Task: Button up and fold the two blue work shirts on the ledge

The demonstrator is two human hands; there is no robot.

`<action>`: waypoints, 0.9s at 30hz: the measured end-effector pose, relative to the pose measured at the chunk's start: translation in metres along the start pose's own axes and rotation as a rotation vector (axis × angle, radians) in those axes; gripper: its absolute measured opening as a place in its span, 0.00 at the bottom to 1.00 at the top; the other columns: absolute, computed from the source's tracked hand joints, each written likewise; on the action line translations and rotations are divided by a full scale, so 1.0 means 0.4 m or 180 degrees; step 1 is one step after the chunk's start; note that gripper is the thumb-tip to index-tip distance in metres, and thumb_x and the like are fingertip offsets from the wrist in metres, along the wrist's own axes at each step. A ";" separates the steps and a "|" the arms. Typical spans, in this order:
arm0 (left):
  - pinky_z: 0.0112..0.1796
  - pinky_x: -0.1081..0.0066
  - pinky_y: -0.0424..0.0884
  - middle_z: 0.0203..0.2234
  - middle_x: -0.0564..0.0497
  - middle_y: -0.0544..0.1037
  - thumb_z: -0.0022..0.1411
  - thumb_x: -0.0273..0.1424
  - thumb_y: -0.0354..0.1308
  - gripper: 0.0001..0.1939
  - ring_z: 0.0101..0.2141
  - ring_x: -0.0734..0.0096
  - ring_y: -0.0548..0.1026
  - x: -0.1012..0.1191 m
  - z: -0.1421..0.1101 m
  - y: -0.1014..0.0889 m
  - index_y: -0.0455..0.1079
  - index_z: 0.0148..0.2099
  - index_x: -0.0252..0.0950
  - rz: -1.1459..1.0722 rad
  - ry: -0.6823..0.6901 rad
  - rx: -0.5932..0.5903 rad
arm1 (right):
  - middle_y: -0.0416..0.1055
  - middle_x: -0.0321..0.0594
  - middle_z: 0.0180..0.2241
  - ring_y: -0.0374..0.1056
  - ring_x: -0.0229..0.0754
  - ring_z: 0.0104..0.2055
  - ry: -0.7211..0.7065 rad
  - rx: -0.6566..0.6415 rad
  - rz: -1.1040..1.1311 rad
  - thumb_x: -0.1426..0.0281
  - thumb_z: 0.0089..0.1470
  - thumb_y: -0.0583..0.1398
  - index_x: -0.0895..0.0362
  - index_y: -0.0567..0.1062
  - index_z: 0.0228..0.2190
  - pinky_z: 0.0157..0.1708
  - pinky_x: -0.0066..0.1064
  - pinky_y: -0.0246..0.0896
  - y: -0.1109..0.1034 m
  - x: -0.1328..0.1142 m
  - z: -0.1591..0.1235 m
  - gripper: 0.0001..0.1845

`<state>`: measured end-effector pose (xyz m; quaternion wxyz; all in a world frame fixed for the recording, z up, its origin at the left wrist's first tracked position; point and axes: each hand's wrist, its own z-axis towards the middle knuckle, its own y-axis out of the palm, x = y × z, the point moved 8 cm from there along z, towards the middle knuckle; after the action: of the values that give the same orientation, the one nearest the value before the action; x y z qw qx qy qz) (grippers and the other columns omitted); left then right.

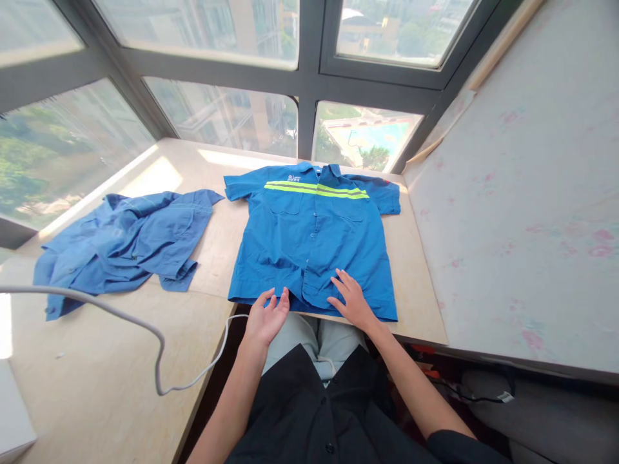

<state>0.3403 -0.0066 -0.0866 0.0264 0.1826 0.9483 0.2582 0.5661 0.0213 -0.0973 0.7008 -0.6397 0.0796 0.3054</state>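
A blue short-sleeved work shirt lies spread front side up on the wooden surface, its collar towards the window. A yellow-green reflective stripe crosses its chest, and white lettering shows above one pocket. At the bottom hem, my left hand is turned partly palm up with its fingers curled loosely and apart, holding nothing. Over the lower front, close to the button line, my right hand has its fingers spread on or just above the cloth. Whether it presses on the fabric I cannot tell.
A second blue garment lies crumpled at the left. A grey cable arcs over the left tabletop. The windows stand behind, and a flower-patterned wall borders the right. A white box sits at the lower left.
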 end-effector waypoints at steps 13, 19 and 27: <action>0.22 0.78 0.73 0.41 0.40 0.74 0.66 0.21 0.49 0.13 0.27 0.77 0.75 0.062 -0.018 -0.009 0.61 0.53 0.31 0.0003 0.0454 -0.0470 | 0.52 0.52 0.67 0.46 0.56 0.70 -0.0227 -0.0213 -0.0047 0.55 0.58 0.61 0.55 0.64 0.62 0.65 0.57 0.45 -0.009 0.007 -0.044 0.35; 0.27 0.82 0.73 0.34 0.46 0.72 0.60 0.15 0.49 0.08 0.31 0.79 0.73 0.209 -0.017 -0.067 0.63 0.37 0.32 0.0366 0.1699 0.0305 | 0.55 0.51 0.65 0.49 0.55 0.69 -0.0184 -0.0110 0.0072 0.59 0.62 0.58 0.54 0.68 0.60 0.65 0.57 0.48 -0.013 0.015 -0.049 0.27; 0.18 0.82 0.66 0.32 0.48 0.75 0.60 0.20 0.55 0.04 0.24 0.80 0.73 0.280 -0.026 -0.091 0.67 0.37 0.32 0.1140 0.1831 0.0256 | 0.56 0.49 0.65 0.50 0.55 0.69 -0.0116 -0.0146 0.0286 0.59 0.63 0.56 0.53 0.72 0.57 0.65 0.57 0.47 -0.015 0.021 -0.061 0.23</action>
<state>0.2225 -0.0004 -0.0907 -0.2951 0.2669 0.8792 0.2620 0.5831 0.0011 -0.1005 0.6729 -0.6457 0.0885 0.3499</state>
